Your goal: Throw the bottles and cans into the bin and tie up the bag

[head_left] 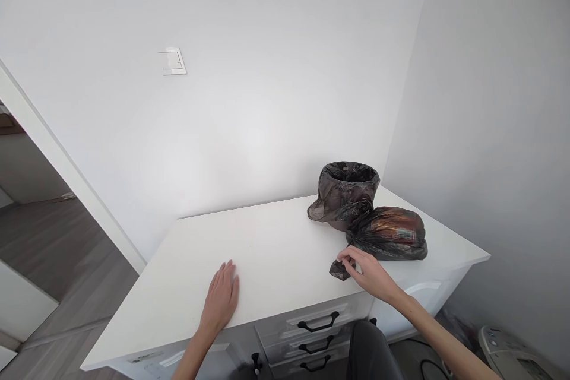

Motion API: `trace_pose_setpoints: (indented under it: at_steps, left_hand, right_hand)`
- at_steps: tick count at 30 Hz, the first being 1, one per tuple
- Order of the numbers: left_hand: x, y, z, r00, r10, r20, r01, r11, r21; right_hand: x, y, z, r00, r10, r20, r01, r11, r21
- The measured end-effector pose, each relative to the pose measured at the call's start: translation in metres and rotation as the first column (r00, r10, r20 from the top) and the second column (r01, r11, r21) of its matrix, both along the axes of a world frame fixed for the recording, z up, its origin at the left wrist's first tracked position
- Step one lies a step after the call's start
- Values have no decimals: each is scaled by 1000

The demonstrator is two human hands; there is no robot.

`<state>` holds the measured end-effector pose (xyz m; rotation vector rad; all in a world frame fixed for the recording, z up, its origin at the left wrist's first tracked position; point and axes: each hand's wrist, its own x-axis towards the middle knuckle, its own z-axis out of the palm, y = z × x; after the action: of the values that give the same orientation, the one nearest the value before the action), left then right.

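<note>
Two black plastic bags sit at the right of the white bench (249,249). The open bag (345,193) lines a round container whose inside is dark and mostly hidden; the knotted bag (392,233) lies before it, touching. Through its thin film a reddish-orange packet (398,228) shows, its label too blurred to read. The right hand (367,270) pinches the knotted bag's loose end; its fingertips partly cover the film. The left hand (220,297) rests flat, released, palm hidden.

No text, brand or number can be read.
</note>
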<state>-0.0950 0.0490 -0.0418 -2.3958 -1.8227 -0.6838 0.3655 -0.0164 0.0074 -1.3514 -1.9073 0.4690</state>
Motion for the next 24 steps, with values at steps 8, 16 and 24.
trace_pose_setpoints:
  at_steps: [8,16,24]
  left_hand:
    - [0,0,1,1000,-14,1,14,1000,14]
    - [-1,2,-2,1000,-21,18,21,999,26]
    - [-1,2,-3,1000,-25,16,25,999,22]
  right_hand:
    - [1,2,-3,1000,-2,6,2,1000,-8]
    - [-9,2,-12,999,11,-35,-13,998,-57]
    - [-25,7,-32,986,-24,-168,6,994,-109]
